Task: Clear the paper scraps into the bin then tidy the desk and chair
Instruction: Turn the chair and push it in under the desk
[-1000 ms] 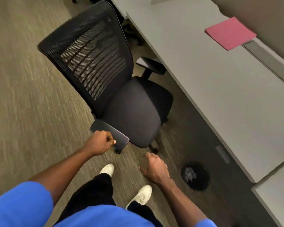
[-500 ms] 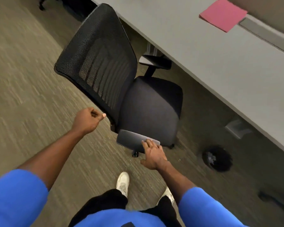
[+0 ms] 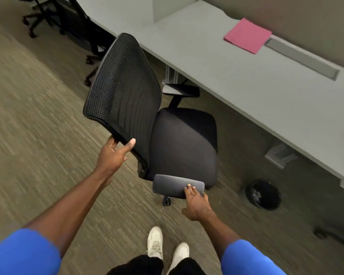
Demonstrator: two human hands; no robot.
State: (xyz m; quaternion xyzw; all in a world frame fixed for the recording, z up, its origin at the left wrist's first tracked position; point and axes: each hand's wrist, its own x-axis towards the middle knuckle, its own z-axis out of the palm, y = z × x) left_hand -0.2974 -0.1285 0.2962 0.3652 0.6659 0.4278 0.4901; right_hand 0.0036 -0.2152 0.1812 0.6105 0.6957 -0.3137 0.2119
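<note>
**Chair gripped at backrest and armrest, beside the tabletop**

Carpeted floor (image 3: 38,135): brown striped pile fills the lower and left part of the view; the chair, the bin and the person's feet stand on it.

Tabletop (image 3: 246,92): a long grey surface runs diagonally across the upper right. A grey cable slot (image 3: 302,58) sits along its far edge.

Office chair (image 3: 179,139): black, with a mesh backrest (image 3: 123,90) and padded seat, standing on the floor just beside the tabletop's front edge, the seat facing the tabletop. The far armrest (image 3: 180,90) lies close under that edge. The near armrest (image 3: 177,185) is grey and points toward the person.

Second chair (image 3: 48,14): dark, at the upper left, well apart from the first (only partly in frame).

Pink paper sheet (image 3: 247,35): lies flat on the tabletop near the far wall, just beside the cable slot.

Bin (image 3: 263,194): small, round and black, on the floor below the tabletop, to the right of the chair. Crumpled paper scraps (image 3: 255,195) show inside it.

Left hand (image 3: 112,155): closed around the lower edge of the mesh backrest, thumb on the front face, fingers wrapped behind.

Right hand (image 3: 197,203): flat and spread, fingertips resting on top of the near armrest; no closed grip is seen.

White shoes (image 3: 167,247): at the bottom centre, toes pointing toward the chair.
</note>
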